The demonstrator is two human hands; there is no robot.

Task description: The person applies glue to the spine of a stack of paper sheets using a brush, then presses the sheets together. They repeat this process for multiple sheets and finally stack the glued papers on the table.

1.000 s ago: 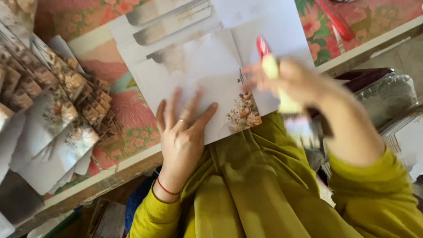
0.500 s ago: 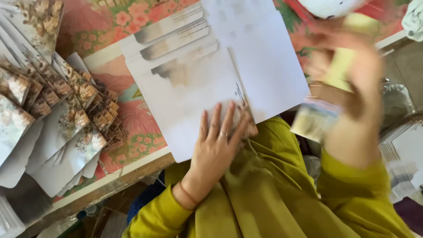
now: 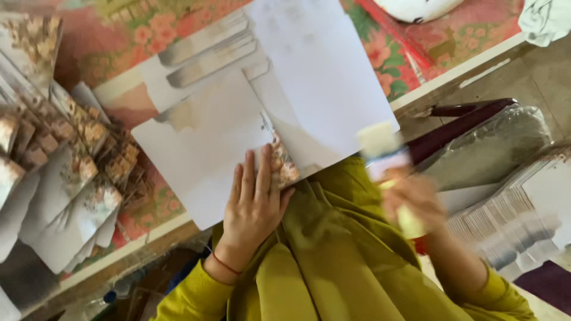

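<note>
My left hand lies flat, fingers apart, on the near edge of a white paper sheet with a flower print at its corner. A second white sheet overlaps it on the right. My right hand is blurred, off the table edge above my lap, and grips a flat brush with pale bristles pointing toward the paper. My sleeves and lap are in yellow-green cloth.
A floral tablecloth covers the table. Several folded flower-printed paper pieces are fanned out at the left. A stack of white sheets and a clear plastic bag sit at my right. A white object lies at the far edge.
My right hand with the brush swung from above the paper down and off the table toward my lap. My left hand stayed pressed on the sheet. The view shifted slightly.
</note>
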